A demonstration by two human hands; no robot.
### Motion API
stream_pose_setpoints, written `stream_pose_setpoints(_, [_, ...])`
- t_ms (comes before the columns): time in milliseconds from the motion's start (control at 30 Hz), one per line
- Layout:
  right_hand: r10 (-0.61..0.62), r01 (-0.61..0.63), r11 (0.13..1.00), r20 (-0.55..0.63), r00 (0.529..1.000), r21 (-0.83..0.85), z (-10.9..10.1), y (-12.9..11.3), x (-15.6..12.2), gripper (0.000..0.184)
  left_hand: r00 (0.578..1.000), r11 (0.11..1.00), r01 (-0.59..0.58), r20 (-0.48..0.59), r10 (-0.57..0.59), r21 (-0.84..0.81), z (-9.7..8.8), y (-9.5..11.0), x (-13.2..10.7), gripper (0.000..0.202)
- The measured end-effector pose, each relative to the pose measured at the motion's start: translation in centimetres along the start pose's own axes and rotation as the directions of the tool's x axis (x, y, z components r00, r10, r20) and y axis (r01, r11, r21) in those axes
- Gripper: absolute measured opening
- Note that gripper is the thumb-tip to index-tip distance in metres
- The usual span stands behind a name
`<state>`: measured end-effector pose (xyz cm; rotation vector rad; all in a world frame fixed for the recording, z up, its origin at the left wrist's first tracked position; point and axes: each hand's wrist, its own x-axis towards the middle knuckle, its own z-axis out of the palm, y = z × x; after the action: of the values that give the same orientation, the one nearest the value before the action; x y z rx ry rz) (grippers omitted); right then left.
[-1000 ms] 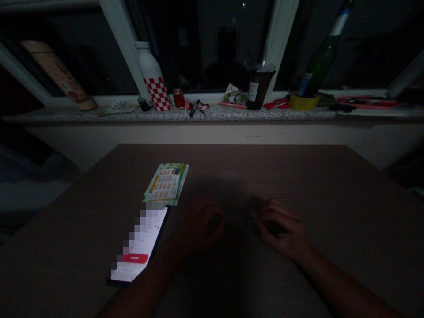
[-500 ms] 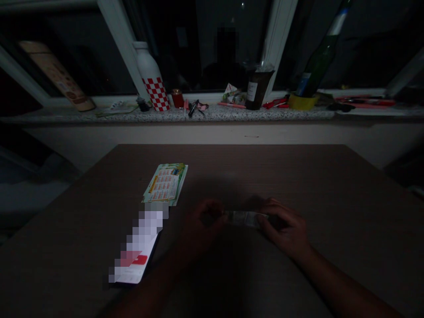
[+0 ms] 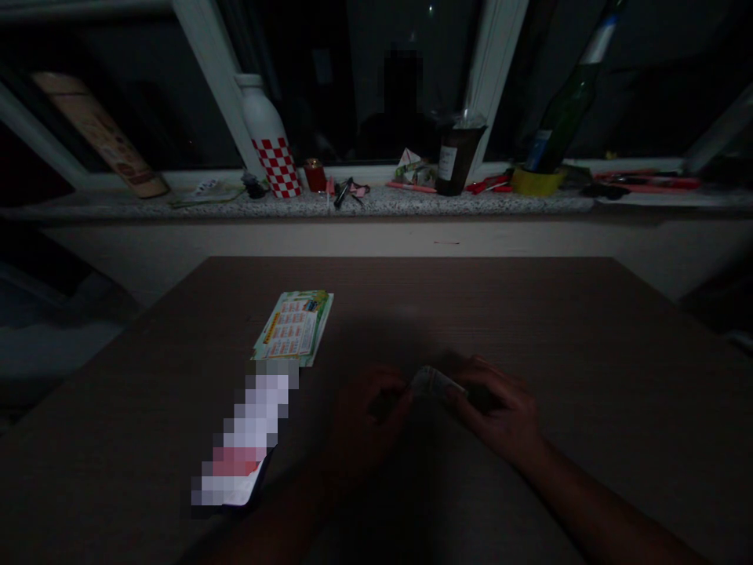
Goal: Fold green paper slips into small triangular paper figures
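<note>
Between my hands is a small strip of printed paper (image 3: pixel 434 382), bowed upward in the middle; the dim light hides its print. My left hand (image 3: pixel 376 404) pinches its left end between thumb and fingers. At the right end, my right hand (image 3: pixel 500 402) grips it with the thumb in front and the fingers behind. Left of my hands lies a stack of printed cards (image 3: pixel 292 326), green at the borders with rows of orange-red figures. Nearer to me is a lit phone (image 3: pixel 241 494), its screen partly blurred out.
The brown table (image 3: pixel 588 329) meets a low wall below the granite sill (image 3: pixel 365 205). Along the sill stand a checkered white bottle (image 3: pixel 274 141), a tan flask (image 3: pixel 106 137), a dark lidded cup (image 3: pixel 459 161), and a green bottle (image 3: pixel 562 110) in a yellow tape roll (image 3: pixel 536 182).
My hands have come closer together. The paper strip, nearly flat before, now arches upward between them. The cards and phone stay in place.
</note>
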<state>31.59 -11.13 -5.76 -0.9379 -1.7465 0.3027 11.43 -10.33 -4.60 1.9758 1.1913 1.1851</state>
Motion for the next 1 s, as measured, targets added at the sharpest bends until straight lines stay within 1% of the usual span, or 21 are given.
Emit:
stream_pose_setpoints(67, [-0.003, 0.002, 1.000, 0.033, 0.999, 0.025, 0.0, -0.2, 0.1, 0.017, 0.998, 0.998, -0.064, 0.010, 0.064, -0.025, 0.2, 0.1, -0.1, 0.004])
stream_pose_setpoints(133, [-0.012, 0.006, 0.998, 0.092, 0.996, 0.068, 0.0, -0.3, 0.1, 0.019, 0.995, 0.994, -0.092, 0.030, 0.094, -0.054, 0.3, 0.2, -0.1, 0.005])
stream_pose_setpoints(233, [-0.017, -0.002, 0.993, 0.161, 0.987, 0.118, -0.2, -0.4, 0.0, 0.023, 0.996, 0.994, -0.069, 0.049, 0.073, -0.086, 0.3, 0.3, -0.2, 0.006])
stream_pose_setpoints(300, [0.004, -0.022, 0.994, 0.156, 0.988, 0.110, -0.2, -0.4, -0.1, 0.022, 0.996, 0.993, -0.042, 0.074, 0.051, -0.112, 0.2, 0.3, -0.1, 0.006])
stream_pose_setpoints(467, [0.083, -0.094, 0.991, 0.111, 0.990, 0.100, 0.4, -0.2, -0.3, 0.018, 0.985, 0.979, 0.070, 0.168, -0.038, -0.194, 0.1, 0.3, 0.0, 0.006])
stream_pose_setpoints(533, [0.151, -0.156, 0.982, 0.051, 0.987, 0.104, 0.7, 0.1, -0.4, 0.024, 0.979, 0.957, 0.119, 0.194, -0.068, -0.265, 0.2, 0.3, -0.1, 0.007])
stream_pose_setpoints(600, [0.228, -0.226, 0.965, 0.003, 0.974, 0.130, 0.8, 0.3, -0.6, 0.031, 0.968, 0.923, 0.183, 0.226, -0.110, -0.337, 0.3, 0.2, -0.2, 0.007])
stream_pose_setpoints(633, [0.260, -0.257, 0.955, 0.002, 0.966, 0.145, 0.9, 0.4, -0.6, 0.033, 0.960, 0.903, 0.219, 0.245, -0.133, -0.370, 0.4, 0.2, -0.2, 0.008])
stream_pose_setpoints(700, [0.301, -0.303, 0.940, 0.038, 0.953, 0.158, 0.9, 0.4, -0.7, 0.030, 0.946, 0.855, 0.277, 0.283, -0.161, -0.438, 0.6, 0.1, -0.4, 0.011])
stream_pose_setpoints(800, [0.325, -0.336, 0.932, 0.095, 0.941, 0.137, 0.8, 0.2, -0.7, 0.019, 0.926, 0.793, 0.336, 0.334, -0.179, -0.507, 0.8, -0.1, -0.5, 0.021])
stream_pose_setpoints(867, [0.328, -0.338, 0.932, 0.097, 0.940, 0.127, 0.9, 0.1, -0.7, 0.018, 0.911, 0.770, 0.374, 0.361, -0.201, -0.517, 1.0, -0.1, -0.5, 0.026])
stream_pose_setpoints(933, [0.321, -0.330, 0.937, 0.086, 0.943, 0.117, 0.9, 0.1, -0.7, 0.018, 0.896, 0.760, 0.414, 0.372, -0.242, -0.501, 1.1, -0.1, -0.4, 0.025])
stream_pose_setpoints(1000, [0.303, -0.311, 0.944, 0.081, 0.950, 0.114, 0.9, 0.0, -0.7, 0.018, 0.888, 0.765, 0.438, 0.357, -0.289, -0.472, 1.1, -0.1, -0.2, 0.018])
